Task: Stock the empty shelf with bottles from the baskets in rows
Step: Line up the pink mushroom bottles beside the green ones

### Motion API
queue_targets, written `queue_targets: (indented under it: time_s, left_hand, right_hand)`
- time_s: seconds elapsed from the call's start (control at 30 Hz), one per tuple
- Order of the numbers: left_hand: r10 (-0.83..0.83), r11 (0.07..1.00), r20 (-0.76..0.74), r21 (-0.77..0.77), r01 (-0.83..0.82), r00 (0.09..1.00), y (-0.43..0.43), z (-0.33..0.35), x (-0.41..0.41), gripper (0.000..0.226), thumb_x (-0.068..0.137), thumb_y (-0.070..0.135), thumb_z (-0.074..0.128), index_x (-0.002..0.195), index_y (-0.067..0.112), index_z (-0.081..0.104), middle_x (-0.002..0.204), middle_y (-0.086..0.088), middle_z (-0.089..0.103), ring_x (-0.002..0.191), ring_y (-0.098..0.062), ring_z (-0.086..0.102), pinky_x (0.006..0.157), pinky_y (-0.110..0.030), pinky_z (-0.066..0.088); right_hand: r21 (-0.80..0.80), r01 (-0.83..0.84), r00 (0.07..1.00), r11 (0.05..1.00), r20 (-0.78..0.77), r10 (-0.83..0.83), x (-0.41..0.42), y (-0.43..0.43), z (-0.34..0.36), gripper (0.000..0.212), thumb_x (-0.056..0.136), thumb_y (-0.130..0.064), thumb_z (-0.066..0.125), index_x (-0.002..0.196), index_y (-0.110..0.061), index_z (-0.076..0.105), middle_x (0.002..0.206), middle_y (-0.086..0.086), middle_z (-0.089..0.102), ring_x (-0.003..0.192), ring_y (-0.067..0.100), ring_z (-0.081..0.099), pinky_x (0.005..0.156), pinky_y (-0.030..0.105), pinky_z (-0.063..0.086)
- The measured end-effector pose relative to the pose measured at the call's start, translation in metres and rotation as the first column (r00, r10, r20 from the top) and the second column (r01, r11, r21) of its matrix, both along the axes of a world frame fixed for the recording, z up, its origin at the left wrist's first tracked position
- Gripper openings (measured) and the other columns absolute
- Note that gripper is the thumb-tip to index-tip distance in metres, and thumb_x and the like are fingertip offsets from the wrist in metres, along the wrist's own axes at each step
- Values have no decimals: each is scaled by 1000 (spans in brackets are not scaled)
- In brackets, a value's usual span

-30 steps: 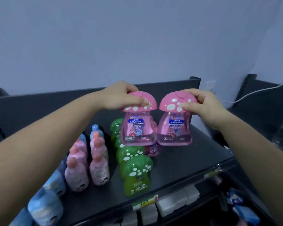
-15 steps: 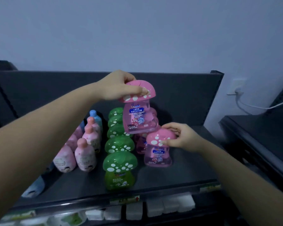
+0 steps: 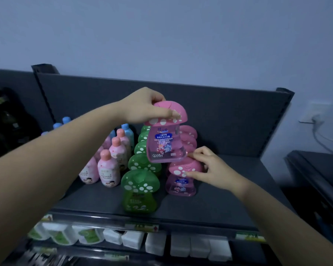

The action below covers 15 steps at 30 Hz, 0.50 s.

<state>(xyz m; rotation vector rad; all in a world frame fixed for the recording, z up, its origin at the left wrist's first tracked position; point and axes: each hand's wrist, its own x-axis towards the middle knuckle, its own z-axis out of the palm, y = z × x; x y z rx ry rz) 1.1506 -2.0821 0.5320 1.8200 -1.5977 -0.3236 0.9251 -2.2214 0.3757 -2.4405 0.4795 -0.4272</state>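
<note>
**Pink row gains a bottle, one still in the air**

Beside the green mushroom bottles (image 3: 140,189), the left hand (image 3: 142,108) keeps its grip clamped on the cap of the raised pink bottle (image 3: 164,143), clear of the shelf (image 3: 181,210). The right hand (image 3: 212,169), aloft a second ago, has stood the second pink bottle (image 3: 180,184) at its row's front, grip still pinching the cap; one remains to place

pink bottle (image 3: 166,143), label reads 270ml (lower left)

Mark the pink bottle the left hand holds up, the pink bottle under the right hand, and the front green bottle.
Raised pink bottle (image 3: 164,139): head view, blue label.
Shelf pink bottle (image 3: 178,186): head view, clear body.
Front green bottle (image 3: 140,182): head view, spotted cap.
</note>
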Motion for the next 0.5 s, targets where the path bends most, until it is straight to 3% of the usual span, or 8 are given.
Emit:
queue_targets:
  time_s: [0.13, 0.3, 0.4, 0.5]
  left_hand:
    - [10, 1000, 4, 1, -10, 1000, 5, -4, -5, 41, 76, 49, 76, 77, 10, 66, 71, -10, 69, 59, -11, 60, 50, -15, 43]
    - [-8, 999, 17, 31, 7, 1000, 7, -7, -19, 66, 56, 70, 69, 81, 10, 67, 75, -10, 72, 64, -19, 66, 57, -27, 49]
    - [-17, 999, 20, 51, 16, 1000, 7, -10, -25, 66, 58, 68, 70, 86, 8, 68, 77, -12, 72, 74, -28, 70, 60, -33, 53]
    - [-38, 997, 24, 68, 37, 999, 7, -11, -35, 54, 71, 56, 77, 89, 6, 68, 79, -13, 73, 75, -27, 70, 61, -32, 53]
  right_hand:
    - [-69, -45, 999, 997, -30, 43, 2, -3, 5, 68, 79, -50, 74, 137, -19, 54, 112, -27, 44, 103, -8, 51, 89, 11, 38]
    - [-87, -71, 995, 994, -75, 64, 6, -7, 7, 58, 86, -33, 74, 138, -19, 53, 111, -29, 40, 93, -19, 48, 75, 0, 34]
    - [-84, -83, 989, 993, -128, 72, 6, -7, 8, 64, 86, -35, 73, 143, -23, 48, 122, -18, 41, 109, -7, 46, 77, 0, 32]
    - [-61, -106, 981, 993, -170, 94, -4, -9, 21, 60, 87, -24, 73, 139, -36, 46, 132, -10, 37, 120, 1, 43, 88, 1, 35]
